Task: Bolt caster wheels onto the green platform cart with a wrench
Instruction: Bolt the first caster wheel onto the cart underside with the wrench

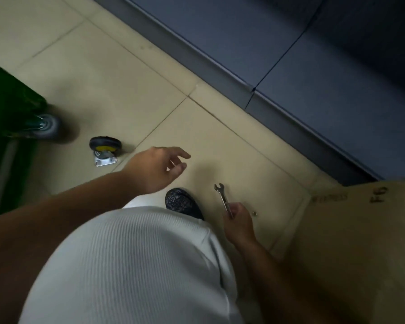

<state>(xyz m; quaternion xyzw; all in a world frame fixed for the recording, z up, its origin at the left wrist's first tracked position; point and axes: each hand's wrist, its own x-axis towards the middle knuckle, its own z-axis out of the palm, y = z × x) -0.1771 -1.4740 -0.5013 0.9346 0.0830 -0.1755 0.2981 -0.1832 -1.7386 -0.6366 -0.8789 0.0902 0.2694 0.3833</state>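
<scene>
Your left hand (159, 168) is out in front of you, palm turned down, fingers loose and a little spread, with nothing in it. It hangs in the air just up and left of your shoe (181, 203).

Your right hand (239, 220) sits low, just right of the shoe, fingers curled round the shaft of the wrench (222, 195). The wrench's open jaw end sticks out past your knuckles, pointing away from you.

A loose caster (104, 150) lies tipped on the floor (117, 78) well left of the shoe, beyond your left hand, black tyre away from you and its mounting plate toward you.

The green cart (7, 108) is farther left of the shoe at the frame edge, blurred, with a grey wheel (47, 126) showing under it.

A small brass-coloured bit (254, 213) lies on the tile just right of your right hand; too small to tell what it is.

A cardboard box (360, 242) fills the space far right of the shoe.
</scene>
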